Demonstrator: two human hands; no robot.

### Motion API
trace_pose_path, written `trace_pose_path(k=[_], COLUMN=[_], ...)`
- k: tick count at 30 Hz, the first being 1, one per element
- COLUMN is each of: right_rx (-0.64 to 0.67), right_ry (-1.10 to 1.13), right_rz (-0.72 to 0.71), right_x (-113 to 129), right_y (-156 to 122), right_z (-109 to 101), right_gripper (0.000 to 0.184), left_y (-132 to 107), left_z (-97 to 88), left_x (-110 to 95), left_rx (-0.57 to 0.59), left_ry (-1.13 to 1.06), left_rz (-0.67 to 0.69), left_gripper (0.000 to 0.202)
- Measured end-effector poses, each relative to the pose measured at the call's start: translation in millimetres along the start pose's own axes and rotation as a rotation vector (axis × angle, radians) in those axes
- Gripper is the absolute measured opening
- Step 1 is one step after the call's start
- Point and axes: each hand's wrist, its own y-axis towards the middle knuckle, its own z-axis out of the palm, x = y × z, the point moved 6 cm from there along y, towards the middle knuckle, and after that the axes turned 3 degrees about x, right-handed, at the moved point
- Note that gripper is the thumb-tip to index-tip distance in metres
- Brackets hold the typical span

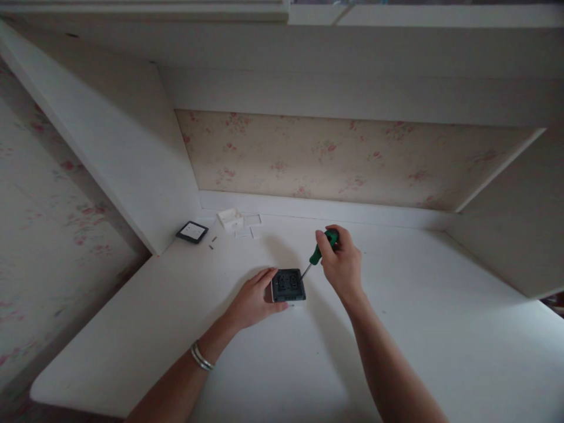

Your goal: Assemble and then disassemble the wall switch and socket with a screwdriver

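On the white desk lies a wall socket (288, 284) with a dark grey front, seated on a white box whose edge shows below it. My left hand (255, 297) grips it from the left, fingers at the far edge and thumb along the near side. In my right hand (342, 258) is a screwdriver (318, 249) with a green handle, fingers closed round the grip. The shaft tilts down to the left, and its tip meets the right edge of the socket. Whether it sits in a screw or slot is too small to tell.
Toward the back left are a black-framed plate (192, 231) with a white centre, an open white box (230, 219) and thin white frames (252, 220). Two small screws (211, 247) lie near them. A side panel (132, 141) and overhead shelf enclose the white desk (418, 329).
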Motion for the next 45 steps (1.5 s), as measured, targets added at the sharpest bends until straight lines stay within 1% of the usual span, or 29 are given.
trace_pose_path(k=[6,15,21,29,39,42,45], right_rx=[-0.001,0.018,-0.004,0.035,0.061,0.067,0.095], right_ry=[-0.011,0.004,-0.008,0.003,-0.013,-0.045,-0.091], right_rz=[0.01,0.008,0.001,-0.026,-0.044,-0.072,-0.136], right_x=[2.3,0.1,1.4,4.7,11.9,12.8,17.6], right_y=[-0.8,-1.4,-1.5,-2.8,-1.7,-2.0,-3.7], right_z=[-1.8,-0.5,-4.3,0.3,-0.1,0.9,2.8], right_gripper=[0.037,0.038,0.038,0.04,0.04,0.039,0.039], left_y=[-0.1,0.0,-0.2,0.2,0.9,1.2,1.4], left_z=[1.5,2.2,1.4,1.1,-1.3,-3.2,-4.4], left_x=[0.6,-0.1,-1.1,-1.2,-5.9,-9.9,-11.6], left_rx=[0.016,-0.002,0.009,0.013,0.002,0.007,0.005], left_ry=[0.017,0.023,0.029,0.016,-0.014,-0.019,-0.02], left_rz=[-0.01,0.007,-0.002,-0.015,-0.009,-0.006,0.001], left_gripper=[0.085,0.082,0.082,0.081,0.079,0.078,0.076])
